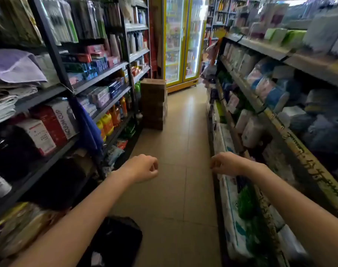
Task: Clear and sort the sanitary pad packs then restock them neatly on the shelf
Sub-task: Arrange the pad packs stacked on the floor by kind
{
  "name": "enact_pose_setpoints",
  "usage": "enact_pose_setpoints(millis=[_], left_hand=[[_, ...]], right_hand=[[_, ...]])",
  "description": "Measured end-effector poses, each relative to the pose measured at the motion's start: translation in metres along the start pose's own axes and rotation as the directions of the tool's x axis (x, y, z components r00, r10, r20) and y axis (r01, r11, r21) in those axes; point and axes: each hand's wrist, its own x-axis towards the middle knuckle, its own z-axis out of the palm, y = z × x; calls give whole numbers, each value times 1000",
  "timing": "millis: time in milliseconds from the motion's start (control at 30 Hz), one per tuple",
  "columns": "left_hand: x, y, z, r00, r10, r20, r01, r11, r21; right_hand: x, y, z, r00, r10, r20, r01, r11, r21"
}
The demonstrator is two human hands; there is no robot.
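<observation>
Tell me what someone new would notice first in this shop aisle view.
Two bare forearms reach forward over the tiled floor, the left hand and right hand both loosely curled and holding nothing. At the far end of the aisle glows a yellow-framed drinks fridge, with a stack of brown cartons in front of it on the left.

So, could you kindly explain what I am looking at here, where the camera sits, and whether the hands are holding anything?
There is no machine: a person wears one wide-angle camera on the head, looking forward and down a shop aisle. The left hand and right hand reach out over the tiled floor, fingers loosely curled, holding nothing. Stocked shelves run along both sides; the right-hand shelf carries soft wrapped packs, too blurred to identify. A stack of cardboard boxes stands ahead, with a drinks fridge at the aisle's end.
</observation>
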Motion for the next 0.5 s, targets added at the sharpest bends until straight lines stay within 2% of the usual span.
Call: enact_pose_setpoints(millis=[133, 267, 367, 500], left_hand=[[78, -42, 29, 984, -123, 131, 125, 992, -3], [184, -83, 48, 947, -216, 238, 220, 975, 13], [262, -92, 41, 943, -227, 243, 241, 970, -30], [351, -104, 18, 958, -207, 201, 228, 970, -89]], right_hand=[[71, 52, 12, 987, 124, 98, -129, 991, 47], [166, 104, 6, 975, 165, 149, -182, 977, 110], [238, 129, -15, 962, 180, 204, -202, 974, 97], [331, 134, -54, 969, 119, 218, -139, 987, 77]])
